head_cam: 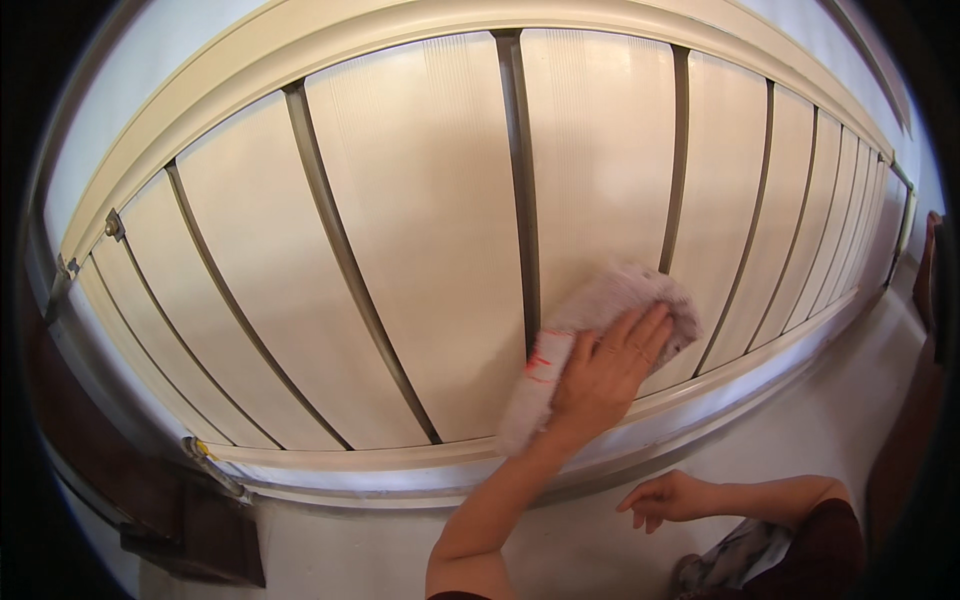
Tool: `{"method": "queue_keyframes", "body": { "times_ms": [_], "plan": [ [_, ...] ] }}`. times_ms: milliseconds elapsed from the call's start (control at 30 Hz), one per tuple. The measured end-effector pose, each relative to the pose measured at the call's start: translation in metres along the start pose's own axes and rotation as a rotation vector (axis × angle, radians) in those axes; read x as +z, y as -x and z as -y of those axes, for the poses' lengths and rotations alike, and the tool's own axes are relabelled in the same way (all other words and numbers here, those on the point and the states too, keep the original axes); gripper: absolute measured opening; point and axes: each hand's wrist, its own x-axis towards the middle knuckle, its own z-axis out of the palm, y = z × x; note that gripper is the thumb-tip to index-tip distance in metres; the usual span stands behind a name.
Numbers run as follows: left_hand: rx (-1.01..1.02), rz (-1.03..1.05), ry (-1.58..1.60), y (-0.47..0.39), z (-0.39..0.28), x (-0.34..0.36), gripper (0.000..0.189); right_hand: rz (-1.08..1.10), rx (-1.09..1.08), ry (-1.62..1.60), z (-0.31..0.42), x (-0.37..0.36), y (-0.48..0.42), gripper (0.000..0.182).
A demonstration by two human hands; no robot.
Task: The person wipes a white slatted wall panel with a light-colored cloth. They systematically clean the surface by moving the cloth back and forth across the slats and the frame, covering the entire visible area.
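My left hand [606,369] presses a fluffy, pale greyish-pink cloth [600,300] against the front of a cream panel radiator [427,247]. A white patch with red marks [553,358] shows on the cloth, left of my fingers. The cloth spans a dark vertical gap between two panels, near the radiator's lower edge, and is slightly blurred. My thumb and part of the palm's contact are hard to make out. Lower right, my right hand [667,496] hangs in front of the radiator with nothing in it, its fingers loosely bent and apart.
A pipe with a valve [217,469] runs from the radiator's lower left corner. Dark brown wooden furniture [225,540] stands at lower left, and more brown furniture [904,427] at right. Light floor [352,547] lies below; my patterned trouser leg [739,555] shows there.
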Motion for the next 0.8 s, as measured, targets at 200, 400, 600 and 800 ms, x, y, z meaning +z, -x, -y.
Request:
{"method": "queue_keyframes", "body": {
  "times_ms": [200, 400, 600, 800],
  "plan": [
    [-0.046, -0.080, 0.038, 0.011, 0.004, 0.000, 0.036, 0.005, -0.046, 0.020, 0.000, -0.002, 0.000, 0.026],
    [-0.344, -0.074, -0.291, 0.013, 0.071, -0.070, 0.041, 0.027, -0.036, 0.042, 0.000, 0.001, -0.009, 0.026],
    [-0.634, -0.371, -0.545, 0.060, 0.155, -0.120, 0.048, 0.021, 0.032, 0.022, 0.005, 0.007, -0.016, 0.025],
    [-0.913, -0.621, -0.549, 0.158, 0.225, -0.151, 0.050, 0.027, 0.049, 0.074, 0.010, 0.009, -0.022, 0.025]
  ]
}}
